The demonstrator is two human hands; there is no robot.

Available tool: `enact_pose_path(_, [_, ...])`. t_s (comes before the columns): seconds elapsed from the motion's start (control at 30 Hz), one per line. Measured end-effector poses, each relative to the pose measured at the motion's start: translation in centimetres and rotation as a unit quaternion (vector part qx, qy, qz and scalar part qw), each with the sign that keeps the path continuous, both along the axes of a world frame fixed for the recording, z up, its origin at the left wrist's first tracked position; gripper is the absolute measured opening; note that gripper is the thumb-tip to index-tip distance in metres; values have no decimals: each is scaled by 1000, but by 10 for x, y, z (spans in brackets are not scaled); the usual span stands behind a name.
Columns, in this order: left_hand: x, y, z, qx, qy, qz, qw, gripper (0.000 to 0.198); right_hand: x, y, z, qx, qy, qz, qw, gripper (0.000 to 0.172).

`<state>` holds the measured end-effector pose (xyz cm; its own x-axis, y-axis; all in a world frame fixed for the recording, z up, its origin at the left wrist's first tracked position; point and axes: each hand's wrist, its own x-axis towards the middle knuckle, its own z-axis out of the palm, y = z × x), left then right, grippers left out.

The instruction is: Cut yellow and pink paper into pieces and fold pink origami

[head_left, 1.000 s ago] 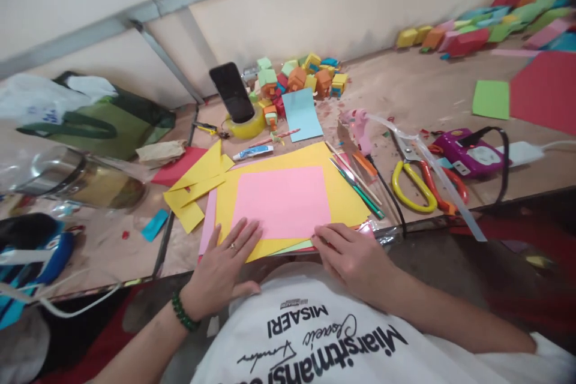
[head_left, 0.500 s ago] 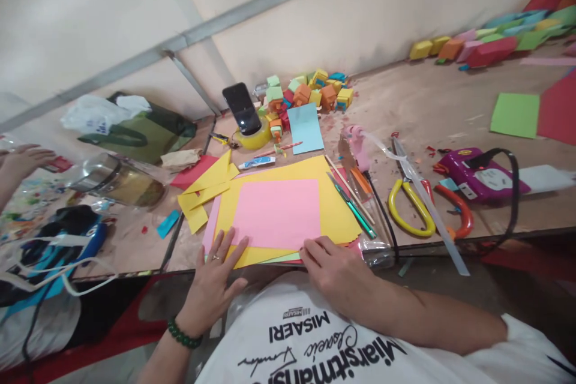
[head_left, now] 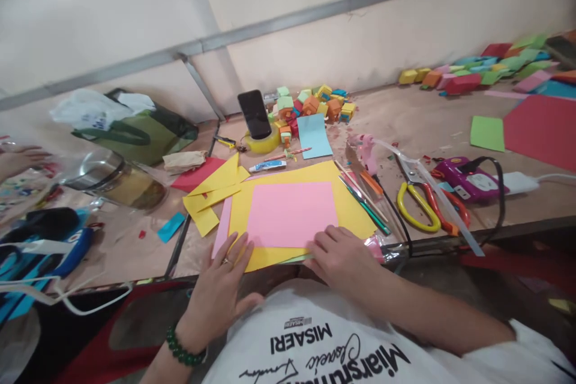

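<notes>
A pink paper sheet point(head_left: 291, 213) lies on a larger yellow sheet point(head_left: 351, 210) near the table's front edge. My left hand point(head_left: 220, 291) rests flat, fingers spread, on the yellow sheet's near left corner, touching the pink sheet's corner. At the near right edge of the pink sheet sits my right hand point(head_left: 344, 259), fingers curled down onto the paper stack. Neither hand lifts anything.
Yellow paper offcuts point(head_left: 211, 192) lie left of the stack. Yellow-handled scissors point(head_left: 416, 207), a pink glue gun point(head_left: 366, 150), pencils point(head_left: 362, 192) and a purple device point(head_left: 470, 171) sit to the right. Coloured paper cubes point(head_left: 315, 102) and a phone point(head_left: 254, 114) stand behind. Another person's hand point(head_left: 18, 159) appears far left.
The view has shifted slightly. Both hands stay on the near edge of the paper stack, my right hand edging up onto the pink sheet's corner.
</notes>
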<state>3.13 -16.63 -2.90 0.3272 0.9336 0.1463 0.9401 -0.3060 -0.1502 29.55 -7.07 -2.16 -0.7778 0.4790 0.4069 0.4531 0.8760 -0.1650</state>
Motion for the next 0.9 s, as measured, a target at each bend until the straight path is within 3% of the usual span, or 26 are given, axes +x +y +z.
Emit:
enact_pose_path(0.1, [10, 6, 6, -3, 4, -12, 1000, 87, -35, -6, 3, -4, -22, 59, 998, 29])
enact_pose_path(0.23, [16, 7, 7, 28, -15, -25, 999, 87, -57, -9, -19, -25, -83, 62, 994, 32])
enact_pose_path(0.4, [7, 5, 5, 59, -53, -34, 996, 74, -24, -10, -39, -32, -52, 23, 998, 19])
enact_pose_path(0.57, [-1, 4, 3, 58, -84, -47, 994, 64, 17, -20, -32, -21, 13, -57, 998, 19])
enact_pose_path(0.73, [-14, -1, -7, 60, -91, -49, 993, 53, 24, -26, -25, -19, 83, -98, 992, 20])
enact_pose_path(0.9, [-21, -3, -17, 38, -86, -32, 995, 42, 26, -27, -31, -29, 112, -111, 987, 21])
